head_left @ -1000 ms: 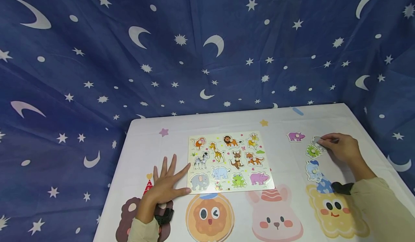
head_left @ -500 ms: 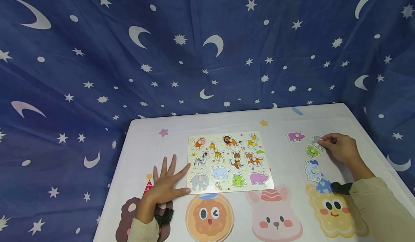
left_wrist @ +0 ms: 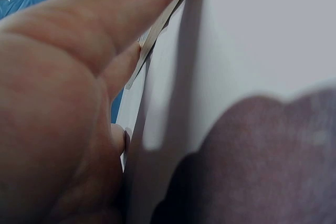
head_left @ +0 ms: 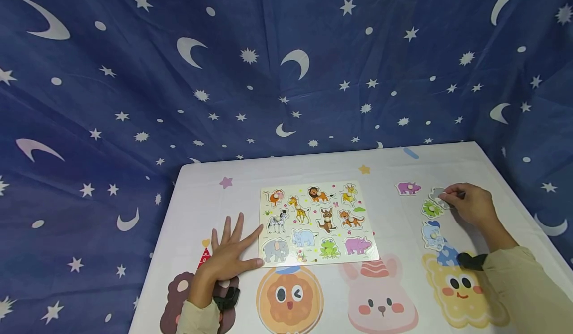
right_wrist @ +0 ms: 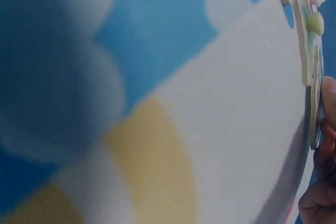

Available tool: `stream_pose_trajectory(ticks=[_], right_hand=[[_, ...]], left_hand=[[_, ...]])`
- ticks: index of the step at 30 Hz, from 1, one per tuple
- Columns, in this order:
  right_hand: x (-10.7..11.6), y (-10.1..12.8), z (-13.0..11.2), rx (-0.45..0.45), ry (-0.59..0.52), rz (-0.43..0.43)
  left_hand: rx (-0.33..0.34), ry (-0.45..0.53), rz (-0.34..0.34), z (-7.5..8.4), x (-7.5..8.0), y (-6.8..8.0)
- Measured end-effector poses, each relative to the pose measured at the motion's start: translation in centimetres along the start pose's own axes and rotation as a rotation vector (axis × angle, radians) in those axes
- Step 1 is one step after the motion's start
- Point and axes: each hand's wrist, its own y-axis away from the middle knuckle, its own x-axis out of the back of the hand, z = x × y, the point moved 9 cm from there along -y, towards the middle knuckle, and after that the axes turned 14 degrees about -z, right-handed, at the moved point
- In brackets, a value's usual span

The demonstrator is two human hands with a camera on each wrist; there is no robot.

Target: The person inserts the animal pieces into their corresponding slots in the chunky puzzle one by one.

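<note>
Backdrop: a dark blue cloth printed with white stars and crescent moons [head_left: 286, 65] hangs behind and round the sides, screening off whatever lies beyond.
Counter: a white counter covered in a sheet with cartoon animal faces [head_left: 313, 167]; everything lies flat on it.
Puzzle board: a pale rectangular wooden peg-puzzle board with animal pictures [head_left: 317, 223] sits at the centre, long side toward the person, so both hands reach it.
Left hand: the left hand [head_left: 230, 257], at 8 o'clock from the board, lies flat with fingers spread straight, thumb and forefinger against the board's left edge, apparently steadying it.
Right hand: the right hand [head_left: 470, 205], at 3 o'clock from the board, pinches the small grey animal-shaped puzzle piece [head_left: 436, 194] with curled fingertips; the piece looks to rest on the counter, well apart from the board.
Loose pieces: a light blue animal piece [head_left: 432, 235], a purple animal piece [head_left: 408, 188] and a green round piece [head_left: 431, 208] lie near the grey one, grouped to the board's right, in easy reach of that hand.
</note>
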Motion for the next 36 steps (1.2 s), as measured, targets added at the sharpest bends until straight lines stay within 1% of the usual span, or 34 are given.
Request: stream_pose_trajectory(ticks=[3,7,10,15,17,22,28,32,36], right_hand=[[0.2,0.2,-0.8,0.007,-0.005,0.004],[0.4,0.2,-2.6,0.055,0.008,0.022],[0.2,0.2,-4.4,0.106,0.017,0.022],[-0.5,0.3,-7.8,0.172,0.010,-0.019],[-0.8,0.4,-9.3,0.214,0.013,-0.030],[-1.9,0.7,-12.9,0.334,0.014,-0.034],[-3.9,1.3,-17.4,0.476,0.021,-0.037],[-5.3,1.9,-20.3,0.566,0.015,-0.060],[-6.8,2.4,-22.9,0.626,-0.002,-0.098]], left_hand=[[0.001,0.002,-0.004,0.0,0.1,0.0],[0.000,0.008,-0.007,0.0,0.2,0.1],[-0.003,0.008,-0.006,0.0,0.2,0.2],[-0.005,0.007,-0.006,0.0,0.2,0.2],[-0.003,0.007,-0.011,0.0,0.2,0.2],[0.003,0.007,-0.026,0.0,0.3,0.1],[0.011,-0.001,-0.040,0.0,0.1,0.1],[0.012,-0.010,-0.038,-0.1,0.0,0.0],[0.007,-0.009,-0.034,-0.1,0.0,0.0]])
